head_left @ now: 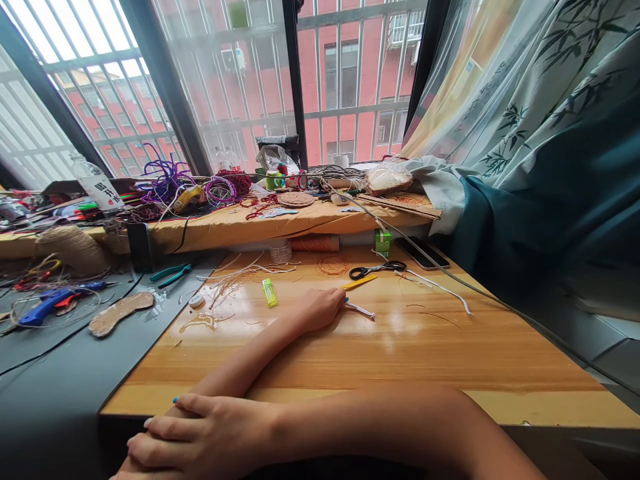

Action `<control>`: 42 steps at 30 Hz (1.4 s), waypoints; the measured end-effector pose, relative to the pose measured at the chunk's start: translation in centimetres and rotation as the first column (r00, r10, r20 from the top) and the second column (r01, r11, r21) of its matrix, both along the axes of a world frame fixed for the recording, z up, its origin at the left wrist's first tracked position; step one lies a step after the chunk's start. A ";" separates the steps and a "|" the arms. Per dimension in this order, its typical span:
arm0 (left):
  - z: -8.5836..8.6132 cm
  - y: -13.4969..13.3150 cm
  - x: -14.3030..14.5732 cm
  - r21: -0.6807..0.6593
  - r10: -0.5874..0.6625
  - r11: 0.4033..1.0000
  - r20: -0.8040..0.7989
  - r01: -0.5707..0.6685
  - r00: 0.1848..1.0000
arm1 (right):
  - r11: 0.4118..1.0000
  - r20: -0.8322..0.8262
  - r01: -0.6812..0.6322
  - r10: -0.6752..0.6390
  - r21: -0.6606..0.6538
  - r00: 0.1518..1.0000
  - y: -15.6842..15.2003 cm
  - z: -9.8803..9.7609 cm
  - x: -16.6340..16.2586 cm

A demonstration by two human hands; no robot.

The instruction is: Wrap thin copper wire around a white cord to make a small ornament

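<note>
My left hand (325, 309) rests on the wooden table with its fingers curled closed. A short white cord (361, 311) sticks out from under its fingertips, its frayed-looking end pointing right. Just beyond the fingers lies a flat yellow strip (360, 282), partly covered by the hand. Across my left forearm lies my right hand (200, 430), fingers apart and holding no object. Black-handled scissors (377, 269) sit behind the yellow strip. A yellow-green lighter (269, 293) is left of my left hand. Another white cord (443, 289) stretches off to the right.
A grey surface (55, 400) at left carries a blue glue gun (55, 301), teal pliers (171, 274) and a curved cardboard piece (121, 313). Toward the back are a dark phone (423, 254), a green box (383, 242) and an orange thread spool (315, 243). A cluttered ledge (225, 227) runs below the window.
</note>
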State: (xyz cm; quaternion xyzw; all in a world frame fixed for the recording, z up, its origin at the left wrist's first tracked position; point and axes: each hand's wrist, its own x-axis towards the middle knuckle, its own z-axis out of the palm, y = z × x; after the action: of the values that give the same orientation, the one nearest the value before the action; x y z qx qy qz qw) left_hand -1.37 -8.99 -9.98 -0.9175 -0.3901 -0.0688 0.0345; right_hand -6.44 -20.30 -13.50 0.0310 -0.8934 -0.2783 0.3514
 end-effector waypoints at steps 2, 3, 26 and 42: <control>0.0 0.0 0.0 -0.004 0.003 1.000 -0.002 -0.003 1.000 | 1.000 -0.004 0.002 -0.002 0.002 1.000 0.0 -0.1 0.0; 0.0 0.0 0.0 -0.004 0.002 1.000 -0.003 -0.002 1.000 | 1.000 -0.005 0.002 -0.002 0.003 1.000 0.0 -0.1 -0.1; -0.9 3.2 -2.0 -0.235 0.421 0.905 0.619 -0.355 0.663 | 0.804 -0.298 0.143 -0.370 -0.577 0.880 12.1 2.8 12.4; -1.4 3.5 -1.3 -0.253 0.293 0.954 0.690 -0.159 0.662 | -0.011 -0.304 -0.397 -0.626 -0.918 0.719 16.4 1.8 15.0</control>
State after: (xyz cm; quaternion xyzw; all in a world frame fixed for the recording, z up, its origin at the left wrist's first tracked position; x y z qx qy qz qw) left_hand -2.70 -5.52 -11.42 -0.7602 -0.4876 -0.3842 -0.1917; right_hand 8.51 -3.91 -11.71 -0.4146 -0.6097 0.4173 0.5313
